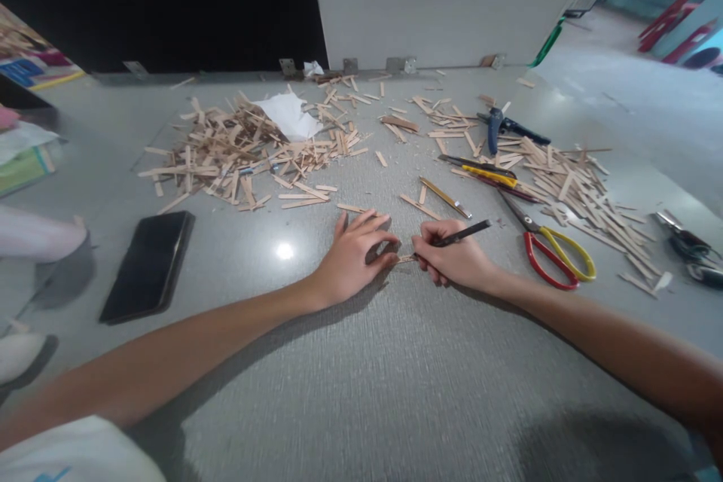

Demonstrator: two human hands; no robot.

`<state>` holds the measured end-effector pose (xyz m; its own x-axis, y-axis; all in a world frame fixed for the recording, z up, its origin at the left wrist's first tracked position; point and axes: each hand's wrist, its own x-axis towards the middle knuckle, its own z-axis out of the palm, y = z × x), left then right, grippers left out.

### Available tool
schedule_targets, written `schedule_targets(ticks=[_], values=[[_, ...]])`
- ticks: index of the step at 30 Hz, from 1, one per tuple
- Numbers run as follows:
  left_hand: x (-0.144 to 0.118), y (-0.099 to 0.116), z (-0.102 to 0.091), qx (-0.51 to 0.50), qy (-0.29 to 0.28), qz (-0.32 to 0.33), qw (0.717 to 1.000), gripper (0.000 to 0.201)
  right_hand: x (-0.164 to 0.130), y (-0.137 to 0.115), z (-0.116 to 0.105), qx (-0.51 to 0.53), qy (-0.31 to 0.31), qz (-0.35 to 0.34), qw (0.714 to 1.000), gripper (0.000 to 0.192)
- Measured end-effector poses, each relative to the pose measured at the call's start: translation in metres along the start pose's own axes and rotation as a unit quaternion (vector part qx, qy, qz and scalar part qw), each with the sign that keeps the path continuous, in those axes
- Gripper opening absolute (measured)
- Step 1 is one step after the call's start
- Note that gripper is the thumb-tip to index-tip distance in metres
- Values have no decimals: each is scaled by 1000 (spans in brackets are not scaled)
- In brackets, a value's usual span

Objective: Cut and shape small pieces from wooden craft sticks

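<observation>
Grey tabletop: fills most of the view, with a dark panel and a white panel standing along its far edge.
Left heap of wooden sticks: loose, tangled, beyond the left hand, with crumpled white tissue lying on its far side.
Right spread of wooden sticks: flatter, fanned out beyond the right hand.
Left hand: rests on the tabletop, thumb and index finger in a narrow pinch at one end of a short wooden strip.
Right hand: fingers closed round a black pen-like tool in a writing grip.
Smartphone: dark screen up, left of the hands, well apart.
Scissors: one red handle, one yellow, near the right forearm.
Blue-handled pliers: among the sticks, farther back.
Yellow-and-black cutter: just nearer than the pliers.
Short wooden strip: low over the tabletop, between both hands' fingertips, the tool's point against or just beside it.
Step in hand: apparently fine work on the strip; whether marking or cutting cannot be told.
Next move: seems to call for a steady left pinch and light, exact control of the tool's tip.
</observation>
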<state>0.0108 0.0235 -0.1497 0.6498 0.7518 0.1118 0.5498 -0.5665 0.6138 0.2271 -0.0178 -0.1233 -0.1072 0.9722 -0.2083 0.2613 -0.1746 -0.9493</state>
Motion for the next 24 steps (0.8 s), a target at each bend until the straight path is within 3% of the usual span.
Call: schedule_targets(ticks=[24], values=[[1,1,0,5,-1,0,1000,22,0,2,-1,-3,-10,-6,1000,44]])
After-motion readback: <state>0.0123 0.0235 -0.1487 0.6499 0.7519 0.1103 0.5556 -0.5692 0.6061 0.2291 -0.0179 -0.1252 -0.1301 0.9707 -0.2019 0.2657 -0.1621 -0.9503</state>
